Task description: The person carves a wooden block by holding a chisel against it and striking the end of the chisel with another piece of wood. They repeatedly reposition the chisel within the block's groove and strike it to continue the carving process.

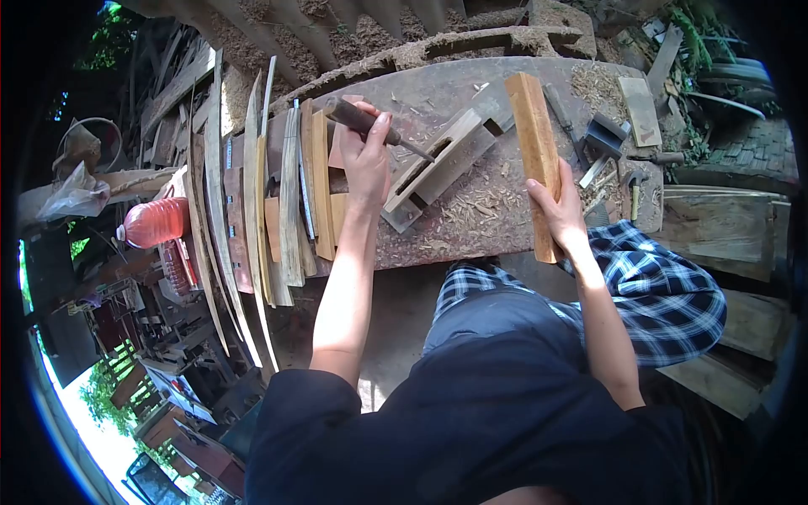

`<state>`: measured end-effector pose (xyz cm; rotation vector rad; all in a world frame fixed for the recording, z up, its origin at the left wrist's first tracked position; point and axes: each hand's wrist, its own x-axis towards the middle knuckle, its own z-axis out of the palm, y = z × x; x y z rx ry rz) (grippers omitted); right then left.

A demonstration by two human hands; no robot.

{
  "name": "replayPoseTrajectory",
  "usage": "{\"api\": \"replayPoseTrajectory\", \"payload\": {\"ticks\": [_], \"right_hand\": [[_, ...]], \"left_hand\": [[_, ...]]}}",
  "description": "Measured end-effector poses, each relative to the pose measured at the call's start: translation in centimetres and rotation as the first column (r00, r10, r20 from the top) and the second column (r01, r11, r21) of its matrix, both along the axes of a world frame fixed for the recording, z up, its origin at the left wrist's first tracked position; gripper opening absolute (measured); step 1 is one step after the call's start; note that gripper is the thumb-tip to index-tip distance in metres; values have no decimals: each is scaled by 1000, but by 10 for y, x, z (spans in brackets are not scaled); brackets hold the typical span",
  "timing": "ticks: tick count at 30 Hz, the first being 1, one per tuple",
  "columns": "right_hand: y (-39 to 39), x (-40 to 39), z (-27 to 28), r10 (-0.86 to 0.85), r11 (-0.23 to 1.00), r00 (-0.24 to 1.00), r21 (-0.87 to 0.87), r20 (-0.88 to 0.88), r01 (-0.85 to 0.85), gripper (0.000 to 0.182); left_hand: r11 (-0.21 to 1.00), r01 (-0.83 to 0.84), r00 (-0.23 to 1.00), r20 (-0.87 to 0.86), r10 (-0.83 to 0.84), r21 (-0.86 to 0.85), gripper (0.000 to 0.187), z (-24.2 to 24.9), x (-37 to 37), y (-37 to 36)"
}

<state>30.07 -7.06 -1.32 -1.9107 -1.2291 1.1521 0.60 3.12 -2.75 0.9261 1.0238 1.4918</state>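
Wrapped round the dark handle of a chisel (356, 118), my left hand (367, 156) is above the bench's left part. The chisel's thin blade points right, its tip at a slot in a wooden workpiece (446, 160) that lies slantwise on the bench; whether it touches the wood I cannot tell. My right hand (560, 210) grips the lower part of a thick brown wooden bar (534, 135), held nearly upright in the view to the right of the workpiece. Wood chips (484, 206) are scattered beside the workpiece.
Long wooden strips (252, 194) line the bench's left end, with a pink-filled bottle (156, 222) beyond them. At the right are a chisel-like tool (562, 114), a dark metal block (604, 135), a hammer (635, 187) and a flat board (640, 112). Sawdust-covered timber (404, 55) borders the bench's far edge.
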Motion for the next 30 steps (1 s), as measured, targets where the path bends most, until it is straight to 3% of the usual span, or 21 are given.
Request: {"api": "replayPoseTrajectory", "payload": {"ticks": [3, 5, 7, 11, 15, 17, 18, 20, 24, 26, 30], "right_hand": [[-1, 2, -1, 21, 999, 999, 26, 35, -22, 74], [-3, 2, 2, 44, 999, 999, -14, 11, -44, 74], [-4, 3, 2, 38, 999, 999, -30, 0, -38, 75], [-4, 7, -2, 23, 999, 1000, -46, -5, -24, 76], [-3, 8, -4, 29, 998, 1000, -60, 0, -29, 77], [-3, 9, -10, 37, 999, 998, -13, 50, -36, 66], [-4, 9, -11, 38, 999, 998, -12, 49, -37, 66], [-3, 9, -11, 53, 998, 997, 27, 62, -55, 68], [-2, 6, 1, 52, 999, 989, 5, 140, -53, 70], [0, 5, 5, 56, 998, 997, -42, 47, -54, 72], [1, 4, 2, 49, 998, 998, -29, 33, -48, 72]], "left_hand": [[998, -23, 991, -132, 30, 60, 9, -11, 15, 1], [997, -58, 990, -126, 64, 57, 6, -14, 21, 1], [998, -36, 956, -289, 48, 48, 9, -17, 23, 2], [1000, 5, 937, -349, -1, 10, 14, -26, 23, -1], [998, 23, 958, -286, -3, 64, 16, -35, 24, -5], [983, 159, 922, -343, -182, -92, 20, -32, 17, -7], [983, 158, 922, -344, -180, -91, 20, -29, 15, -9], [967, 170, 742, -621, -253, -191, 25, -20, 12, -14], [968, 181, 799, -548, -247, -173, 28, -5, 6, -19], [972, 176, 818, -526, -233, -156, 29, 6, 4, -18], [974, 196, 833, -504, -228, -117, 30, 15, 3, -13]]}}
